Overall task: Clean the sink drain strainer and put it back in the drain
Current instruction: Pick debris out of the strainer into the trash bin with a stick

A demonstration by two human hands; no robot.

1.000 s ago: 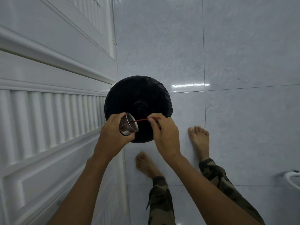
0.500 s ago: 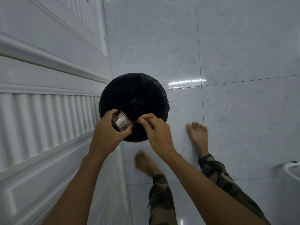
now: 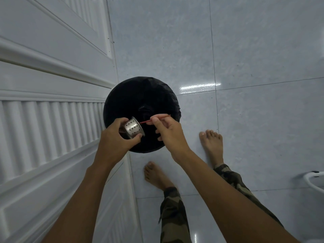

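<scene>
strainer (image 3: 133,129) held over bin (image 3: 142,95), head view. the left hand (image 3: 116,142) grips the perforated metal cup from the side, thumb under its lower edge and fingers curled over the top and far side, so that the cup lies tilted with its flanged rim toward the dark opening of the bin and its holed wall facing the camera. the right hand (image 3: 169,132) pinches a thin red stick (image 3: 154,119) between thumb and forefinger, the remaining fingers loosely curled beneath; the stick's near tip lies just beside the strainer's rim, apart from it or barely touching, which cannot be told at this scale. the bin, lined with a black bag, stands on the tiled floor (image 3: 245,67) against a white panelled door (image 3: 43,111), directly below both hands; the person's bare feet stand just beside it. judged from this arrangement, the task is in its cleaning stage: the strainer is out of the drain and debris is being picked from it into the bin. whether any residue remains inside the cup is hidden, since its mouth faces away. no sink or drain is clearly in view; a white rim (image 3: 313,179) at the right edge cannot be identified. still to do, by this reading: finishing the scraping, possibly rinsing, and reseating the strainer in the drain.
</scene>
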